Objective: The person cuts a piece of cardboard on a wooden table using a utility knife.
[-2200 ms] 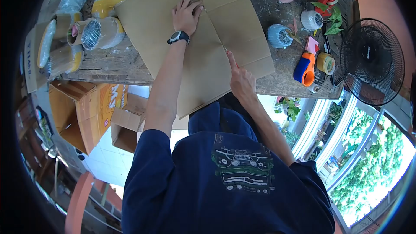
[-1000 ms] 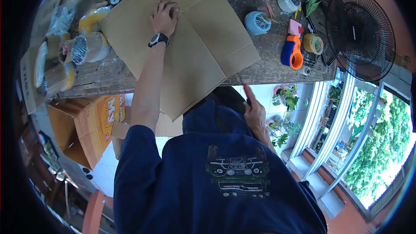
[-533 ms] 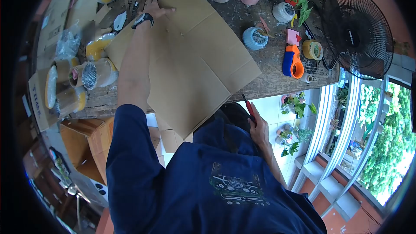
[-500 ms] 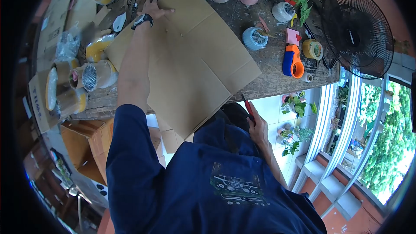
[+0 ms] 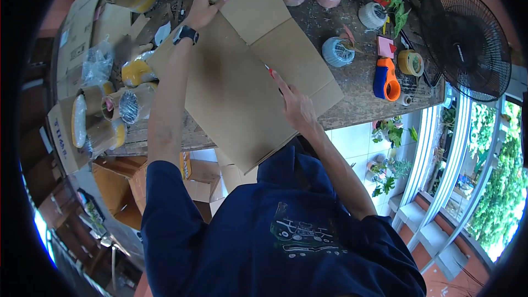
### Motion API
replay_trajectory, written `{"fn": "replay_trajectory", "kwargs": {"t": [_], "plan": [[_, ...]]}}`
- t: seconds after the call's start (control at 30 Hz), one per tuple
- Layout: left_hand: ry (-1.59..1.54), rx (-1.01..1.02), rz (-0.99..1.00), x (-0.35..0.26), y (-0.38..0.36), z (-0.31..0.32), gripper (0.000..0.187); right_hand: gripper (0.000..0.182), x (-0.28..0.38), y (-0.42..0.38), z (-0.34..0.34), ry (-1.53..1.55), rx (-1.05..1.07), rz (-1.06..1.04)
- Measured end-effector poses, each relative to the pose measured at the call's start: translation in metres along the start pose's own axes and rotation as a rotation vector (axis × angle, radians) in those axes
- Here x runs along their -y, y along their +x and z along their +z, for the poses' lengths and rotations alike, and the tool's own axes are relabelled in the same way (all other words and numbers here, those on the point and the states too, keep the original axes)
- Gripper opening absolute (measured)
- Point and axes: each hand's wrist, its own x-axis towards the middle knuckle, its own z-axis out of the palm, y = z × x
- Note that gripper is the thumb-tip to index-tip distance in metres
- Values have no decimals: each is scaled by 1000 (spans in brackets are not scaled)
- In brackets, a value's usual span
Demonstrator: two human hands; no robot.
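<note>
A large sheet of brown cardboard [image 5: 225, 93] lies across the table edge, with crease lines and a separate-looking flap at its top. My left hand [image 5: 202, 11], wearing a dark wristwatch [image 5: 186, 35], presses on the sheet's upper left edge, thumb and fingers apart. My right hand [image 5: 300, 109] is closed around a red utility knife [image 5: 270, 71]. The knife's tip points up and left, at a crease near the middle of the sheet. Whether the blade is cutting into the cardboard is too small to tell.
Potted plants [image 5: 338, 51] stand along the back and right. An orange and blue tape dispenser [image 5: 386, 81] sits near the right edge, beside a black fan [image 5: 465, 44]. Cardboard tubes wrapped in plastic [image 5: 129, 104] crowd the left. An open cardboard box [image 5: 118, 187] is below.
My right hand has brought the knife from beside the table edge up onto the middle of the cardboard. My left hand has shifted slightly up along the sheet's edge.
</note>
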Motion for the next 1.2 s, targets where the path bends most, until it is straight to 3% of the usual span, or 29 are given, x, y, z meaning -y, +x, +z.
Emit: {"fn": "replay_trajectory", "kwargs": {"t": [0.1,0.2,0.3,0.4,0.6,0.7,0.87,1.07,1.2], "plan": [[-539,-147,-245,18,-2,20,71,86,5,34,10,-46,49,26],[-214,180,-324,49,-10,39,76,85,1,53,21,-53,73,39],[83,257,-184,23,-42,46,78,84,-3,62,28,-51,82,52],[407,-3,140,40,-60,68,74,83,-4,63,29,-55,104,57],[518,92,293,28,-53,54,65,83,1,67,27,-28,92,61],[405,163,223,16,-37,46,62,83,13,70,23,-43,77,88],[470,80,172,8,-21,44,55,89,32,76,13,-84,39,110],[433,37,186,16,-13,36,52,83,45,100,1,-121,74,116],[503,49,173,0,-19,30,52,67,68,124,-21,-160,213,163]]}}
